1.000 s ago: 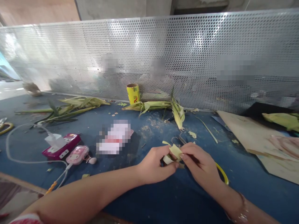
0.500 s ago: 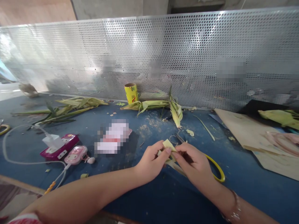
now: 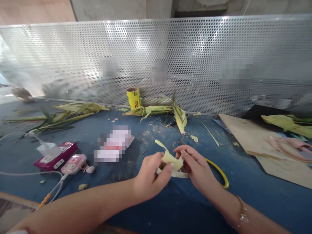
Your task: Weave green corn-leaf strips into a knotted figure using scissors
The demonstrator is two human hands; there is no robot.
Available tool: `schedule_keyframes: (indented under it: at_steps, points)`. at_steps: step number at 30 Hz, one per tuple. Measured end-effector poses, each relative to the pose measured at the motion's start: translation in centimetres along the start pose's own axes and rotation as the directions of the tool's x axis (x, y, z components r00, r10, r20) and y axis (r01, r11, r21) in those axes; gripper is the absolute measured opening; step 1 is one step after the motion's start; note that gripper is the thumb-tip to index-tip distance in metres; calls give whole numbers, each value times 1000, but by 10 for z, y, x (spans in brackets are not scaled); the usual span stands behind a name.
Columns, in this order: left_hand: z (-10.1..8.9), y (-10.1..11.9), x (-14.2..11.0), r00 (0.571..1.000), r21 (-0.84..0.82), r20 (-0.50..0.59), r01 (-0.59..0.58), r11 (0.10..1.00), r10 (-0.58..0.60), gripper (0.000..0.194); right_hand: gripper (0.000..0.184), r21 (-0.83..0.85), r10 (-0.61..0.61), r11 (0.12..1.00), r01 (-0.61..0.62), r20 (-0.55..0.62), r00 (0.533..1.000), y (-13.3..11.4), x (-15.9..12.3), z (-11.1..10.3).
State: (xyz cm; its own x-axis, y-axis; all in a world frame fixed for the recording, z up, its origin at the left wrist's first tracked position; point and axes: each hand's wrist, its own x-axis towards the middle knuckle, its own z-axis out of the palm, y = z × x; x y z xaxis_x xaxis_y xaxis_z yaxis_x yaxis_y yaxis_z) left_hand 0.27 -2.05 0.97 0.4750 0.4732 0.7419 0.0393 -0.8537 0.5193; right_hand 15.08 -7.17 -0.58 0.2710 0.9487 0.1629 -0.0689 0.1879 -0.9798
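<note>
Between my hands is a pale yellow-green piece of corn husk, curled, with a narrow strip of it standing up toward the left. My left hand pinches it between thumb and fingers. At its right edge my right hand also grips the husk with thumb and fingertips. A yellow loop handle, apparently of scissors, lies on the table behind my right hand, which hides the rest of it. Corn husks lie farther back, near the mesh panel.
A perforated metal panel runs along the back of the blue table. At left are a purple power strip, a pink case, a blurred phone and white cables. A yellow roll stands behind; cardboard lies right.
The husk has opened out wider between my hands, and a strip now sticks up at its left. My right fingers have shifted to the husk's right edge. The view has turned slightly right.
</note>
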Motion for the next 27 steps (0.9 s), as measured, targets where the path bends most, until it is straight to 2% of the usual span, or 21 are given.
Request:
schedule_keyframes:
  at_steps: [2,4,6,8,11,14,17,19,21,24,27]
  points:
    - [-3,3,0,985,58,-10,-171,984,172,6,27,-26,41,999,-40,71,997,-1,0,0]
    - [-3,5,1,960,27,17,-279,960,279,3,33,-34,66,998,-61,165,984,-4,-2,1]
    - [-2,5,3,939,-52,53,-336,940,339,2,36,16,104,994,-111,248,963,-7,-3,2]
    - [-1,6,3,935,-133,91,-329,935,342,3,34,110,134,979,-170,275,952,-10,-4,3]
    - [-1,10,1,965,-175,190,-147,973,180,11,27,252,122,953,-171,199,972,-14,-3,2]
    - [-2,12,0,975,-168,220,59,984,-21,19,22,293,73,951,-97,91,993,-14,0,-1]
    - [-1,10,-1,956,-224,238,226,948,-172,20,17,298,-28,954,25,4,1000,-14,2,-4]
    - [2,8,0,921,-276,267,356,893,-285,21,12,291,-101,951,109,-42,994,-13,2,-6]
    - [5,6,1,873,-345,286,479,807,-395,23,10,217,-182,956,198,-93,979,-13,0,-6]
    - [10,4,5,815,-425,304,579,696,-493,24,13,-37,-330,944,328,-143,933,-15,-4,-7]
    - [12,3,7,789,-449,317,613,649,-526,24,18,-343,-493,831,437,-93,865,-18,-8,-8]
